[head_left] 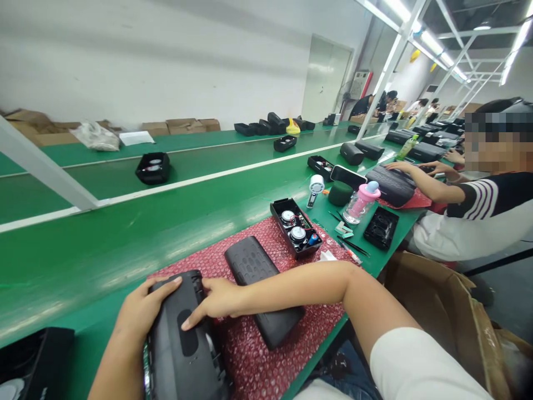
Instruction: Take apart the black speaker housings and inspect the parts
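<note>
A black speaker housing (175, 361) rests at the near edge of the red bubble wrap (266, 369). My left hand (145, 305) grips its upper left corner, fingers curled over the side and thumb on top. My right hand (219, 300) holds its right edge near the clips, one digit pressing beside the oval patch on the face. Under my right forearm lies a black textured cover (250, 261), partly hidden. Beyond it stands an open black speaker box (306, 250) with two round drivers and red wires showing.
A small handheld fan (315, 191), a pink-topped bottle (358, 206), tweezers (353, 246) and a black tray (381, 228) lie to the right. A co-worker (483, 200) sits there handling a dark housing. Another speaker box (37, 361) is at near left. A conveyor belt (104, 250) runs alongside.
</note>
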`<state>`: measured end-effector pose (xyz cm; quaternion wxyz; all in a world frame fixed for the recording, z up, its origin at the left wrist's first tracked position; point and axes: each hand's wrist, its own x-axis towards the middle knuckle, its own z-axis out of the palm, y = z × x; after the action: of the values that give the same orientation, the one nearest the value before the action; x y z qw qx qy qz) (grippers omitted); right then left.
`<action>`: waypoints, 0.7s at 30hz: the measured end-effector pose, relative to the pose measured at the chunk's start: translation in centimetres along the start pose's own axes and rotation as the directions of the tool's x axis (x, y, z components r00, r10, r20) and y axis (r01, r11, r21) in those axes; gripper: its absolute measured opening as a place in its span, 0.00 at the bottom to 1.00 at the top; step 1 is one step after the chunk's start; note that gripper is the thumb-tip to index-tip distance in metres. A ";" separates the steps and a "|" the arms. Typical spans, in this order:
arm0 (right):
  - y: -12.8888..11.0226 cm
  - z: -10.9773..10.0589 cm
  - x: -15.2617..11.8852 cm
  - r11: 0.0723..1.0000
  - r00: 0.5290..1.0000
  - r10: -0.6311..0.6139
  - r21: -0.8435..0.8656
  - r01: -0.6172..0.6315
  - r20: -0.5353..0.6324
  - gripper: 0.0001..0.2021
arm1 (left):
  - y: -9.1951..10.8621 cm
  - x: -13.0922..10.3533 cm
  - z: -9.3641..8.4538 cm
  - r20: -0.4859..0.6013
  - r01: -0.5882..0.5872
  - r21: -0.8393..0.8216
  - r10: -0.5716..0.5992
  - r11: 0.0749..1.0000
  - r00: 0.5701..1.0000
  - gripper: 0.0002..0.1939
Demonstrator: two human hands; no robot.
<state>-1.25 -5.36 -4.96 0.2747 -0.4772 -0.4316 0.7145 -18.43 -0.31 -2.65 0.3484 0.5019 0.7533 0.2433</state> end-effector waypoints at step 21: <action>-1.7 1.5 -1.8 0.997 0.988 0.075 0.011 -0.074 -0.133 0.36 | 0.4 -0.1 0.3 0.050 -0.060 0.003 0.059 0.998 0.997 0.29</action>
<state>-1.93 -6.49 -2.38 0.2774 -0.5387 -0.3922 0.6921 -17.92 -0.28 -2.54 0.3588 0.5308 0.7296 0.2392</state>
